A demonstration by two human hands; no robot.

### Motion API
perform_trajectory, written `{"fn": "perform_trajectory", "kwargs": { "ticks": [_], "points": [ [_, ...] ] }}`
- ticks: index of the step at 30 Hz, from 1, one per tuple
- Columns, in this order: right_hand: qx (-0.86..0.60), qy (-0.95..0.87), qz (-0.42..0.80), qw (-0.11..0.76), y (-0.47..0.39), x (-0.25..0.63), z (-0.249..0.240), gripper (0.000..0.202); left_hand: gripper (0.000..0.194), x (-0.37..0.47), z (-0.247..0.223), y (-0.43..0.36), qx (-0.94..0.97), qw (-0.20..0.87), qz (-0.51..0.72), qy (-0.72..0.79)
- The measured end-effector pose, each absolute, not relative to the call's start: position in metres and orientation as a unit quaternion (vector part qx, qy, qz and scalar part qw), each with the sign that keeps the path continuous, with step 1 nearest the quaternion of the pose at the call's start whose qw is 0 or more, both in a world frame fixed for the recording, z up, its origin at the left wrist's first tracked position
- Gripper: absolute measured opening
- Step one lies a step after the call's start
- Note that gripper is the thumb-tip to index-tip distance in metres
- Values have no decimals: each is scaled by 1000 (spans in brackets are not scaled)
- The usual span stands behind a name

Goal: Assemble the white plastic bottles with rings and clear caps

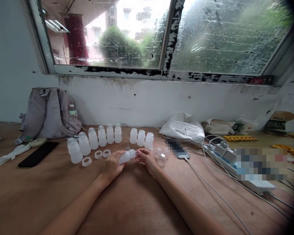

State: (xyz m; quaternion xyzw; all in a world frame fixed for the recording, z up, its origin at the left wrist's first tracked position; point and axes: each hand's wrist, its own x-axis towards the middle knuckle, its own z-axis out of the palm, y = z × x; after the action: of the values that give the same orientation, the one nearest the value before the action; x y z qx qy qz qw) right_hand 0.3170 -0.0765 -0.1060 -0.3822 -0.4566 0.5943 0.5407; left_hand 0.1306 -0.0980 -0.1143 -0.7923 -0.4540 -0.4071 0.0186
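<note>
My left hand (113,164) is wrapped round a small frosted baby bottle (126,157), which lies tilted with its neck toward the right. At the neck, the fingers of my right hand (147,159) are pinched together around a small clear piece, too small to make out surely. Left of my hands stands a row of several capped frosted bottles (93,139). Three bottles without caps (141,138) stand behind my right hand. White screw rings (86,161) lie by my left hand, and clear dome caps (161,159) sit right of my right hand.
A grey backpack (47,114) leans on the wall at left, with a black phone (38,154) before it. At right are a plastic bag (182,128), a phone on a cable (177,149) and a white power strip (253,183) with loose cords across the table.
</note>
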Motion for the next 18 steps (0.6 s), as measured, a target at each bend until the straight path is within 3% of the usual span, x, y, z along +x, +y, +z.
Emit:
{"fn": "perform_trajectory", "kwargs": {
  "ticks": [18],
  "points": [
    [-383,-494,559,545,-70,323,-108,29,38,127,-111,-97,-817,42,-395,-417]
  ]
}}
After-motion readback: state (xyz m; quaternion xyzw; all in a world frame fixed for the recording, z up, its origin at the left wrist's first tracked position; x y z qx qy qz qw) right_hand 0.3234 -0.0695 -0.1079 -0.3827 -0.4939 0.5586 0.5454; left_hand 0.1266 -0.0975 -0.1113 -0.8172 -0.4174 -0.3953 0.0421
